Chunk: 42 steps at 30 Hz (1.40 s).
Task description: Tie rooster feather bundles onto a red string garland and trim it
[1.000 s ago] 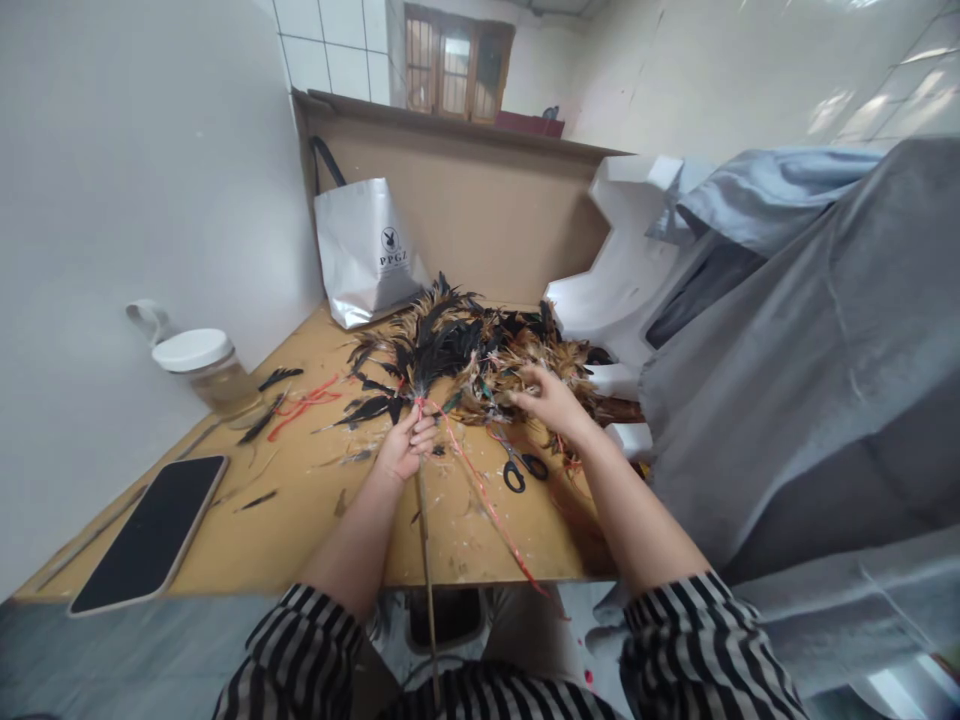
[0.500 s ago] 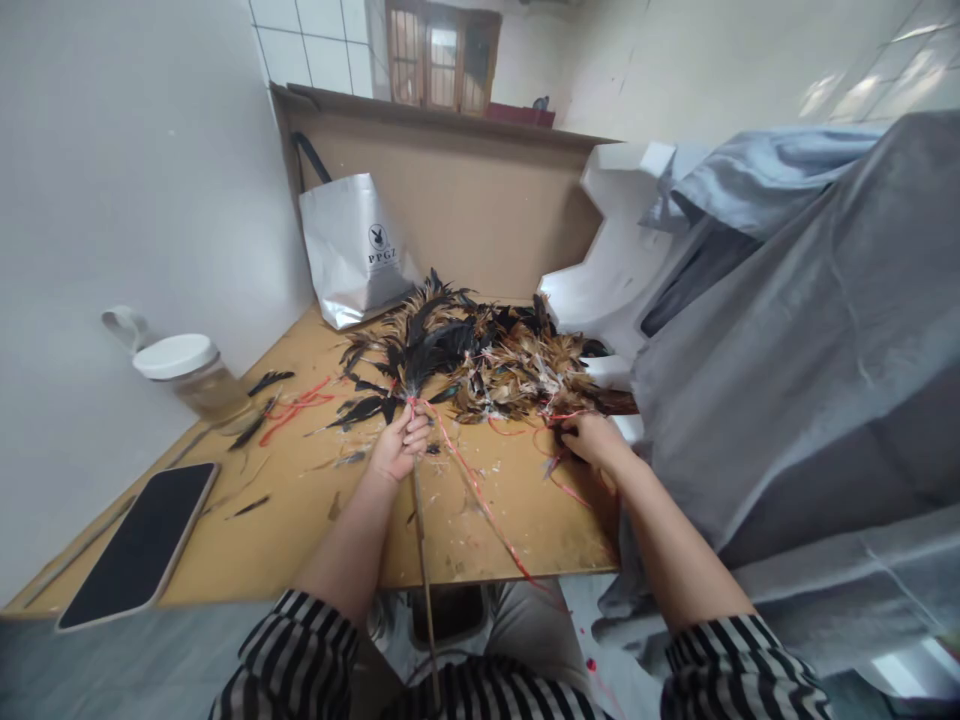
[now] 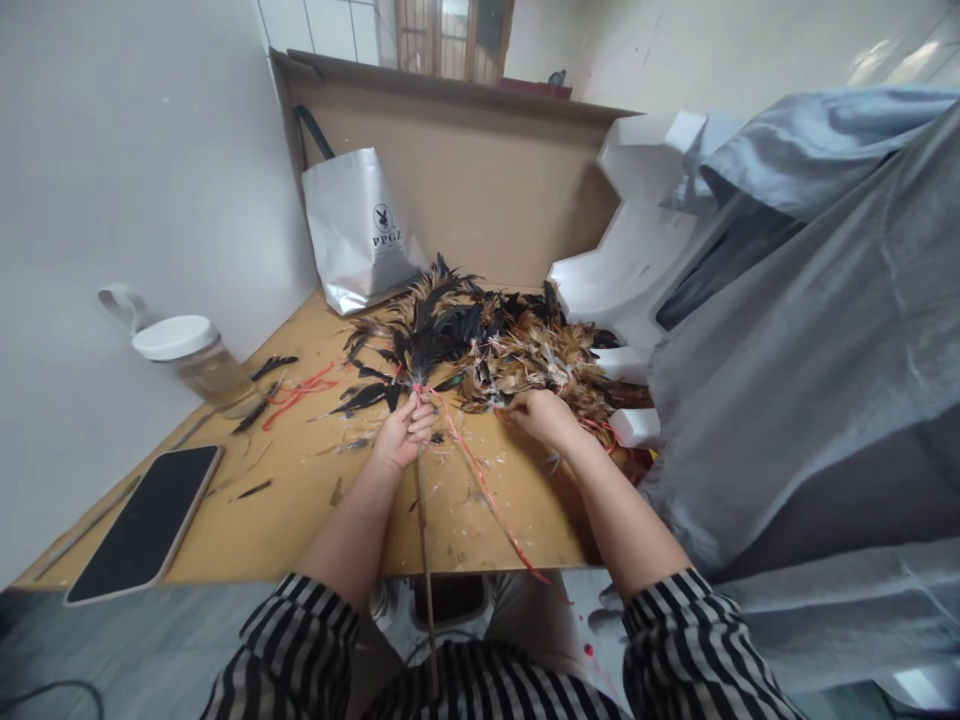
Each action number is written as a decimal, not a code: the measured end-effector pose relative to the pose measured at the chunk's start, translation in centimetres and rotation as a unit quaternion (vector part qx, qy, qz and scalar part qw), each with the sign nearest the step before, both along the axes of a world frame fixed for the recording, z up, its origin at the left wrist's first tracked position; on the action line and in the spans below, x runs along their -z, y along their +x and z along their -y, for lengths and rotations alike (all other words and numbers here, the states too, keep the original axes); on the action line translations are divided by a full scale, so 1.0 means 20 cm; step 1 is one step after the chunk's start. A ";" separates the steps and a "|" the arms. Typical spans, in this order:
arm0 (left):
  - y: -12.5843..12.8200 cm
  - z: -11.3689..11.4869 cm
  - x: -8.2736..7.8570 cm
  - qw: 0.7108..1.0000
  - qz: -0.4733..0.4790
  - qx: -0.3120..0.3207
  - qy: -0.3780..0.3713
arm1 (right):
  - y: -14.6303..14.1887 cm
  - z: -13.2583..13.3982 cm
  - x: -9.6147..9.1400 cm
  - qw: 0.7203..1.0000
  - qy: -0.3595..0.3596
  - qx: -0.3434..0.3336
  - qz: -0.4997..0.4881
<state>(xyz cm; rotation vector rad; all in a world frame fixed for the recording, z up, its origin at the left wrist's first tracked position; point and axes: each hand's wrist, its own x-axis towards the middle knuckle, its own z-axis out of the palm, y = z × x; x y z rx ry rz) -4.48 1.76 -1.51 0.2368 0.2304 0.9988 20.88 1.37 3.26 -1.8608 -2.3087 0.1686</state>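
My left hand (image 3: pixel 406 430) is closed around the top of a thin feather duster stick (image 3: pixel 424 540), which runs down past the table edge towards my lap. Above the fist, black feathers (image 3: pixel 421 345) fan out, bound at the base with pink-red string. A loose length of red string (image 3: pixel 480 480) trails from there across the table to its front edge. My right hand (image 3: pixel 541 418) is at the front of the brown feather pile (image 3: pixel 525 362), fingers pinched together. A bit of red string shows by its fingertips; what they grip is hidden.
At left are a phone (image 3: pixel 146 525), a lidded jar (image 3: pixel 199 365), loose feathers and tangled red string (image 3: pixel 300 390). Behind stand a silver bag (image 3: pixel 360 235) and a cardboard panel (image 3: pixel 487 190). White foam (image 3: pixel 637 220) and grey cloth (image 3: pixel 810 380) flank the right.
My right hand has moved left, from the red string at the table's right side to the front of the feather pile. My left hand keeps its grip; the view has shifted slightly.
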 end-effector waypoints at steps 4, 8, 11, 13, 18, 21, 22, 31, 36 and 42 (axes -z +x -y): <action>0.00 0.00 0.00 1.000 -0.003 0.000 -0.003 | -0.04 -0.12 0.04 0.998 0.031 0.013 -0.047; 0.00 0.00 0.00 1.000 -0.002 0.002 0.002 | -0.08 -0.18 0.11 0.995 0.079 0.029 -0.051; 0.00 0.00 0.00 1.000 -0.001 0.005 0.009 | -0.08 -0.18 0.15 0.995 0.096 0.030 -0.026; 0.00 0.00 0.00 1.000 0.000 0.005 0.012 | -0.06 -0.17 0.17 0.996 0.089 0.021 -0.021; 0.01 0.00 0.00 1.000 0.003 0.004 0.008 | 0.03 -0.18 0.18 0.985 -0.036 -0.059 -0.157; 0.01 0.00 0.00 1.000 0.001 0.004 0.010 | 0.04 -0.20 0.19 0.970 -0.018 -0.037 -0.240; 0.01 0.00 -0.01 1.000 0.000 0.003 0.010 | 0.04 -0.20 0.19 0.968 0.003 -0.019 -0.249; 0.01 0.01 -0.02 0.999 -0.015 -0.017 -0.029 | 0.06 -0.16 0.17 0.973 -0.062 -0.057 -0.215; 0.01 0.01 -0.02 1.000 -0.012 -0.016 -0.024 | 0.05 -0.16 0.17 0.991 -0.059 -0.045 -0.108; 0.00 0.02 -0.02 1.000 -0.005 -0.012 -0.014 | 0.07 -0.18 0.18 0.984 0.000 -0.019 -0.176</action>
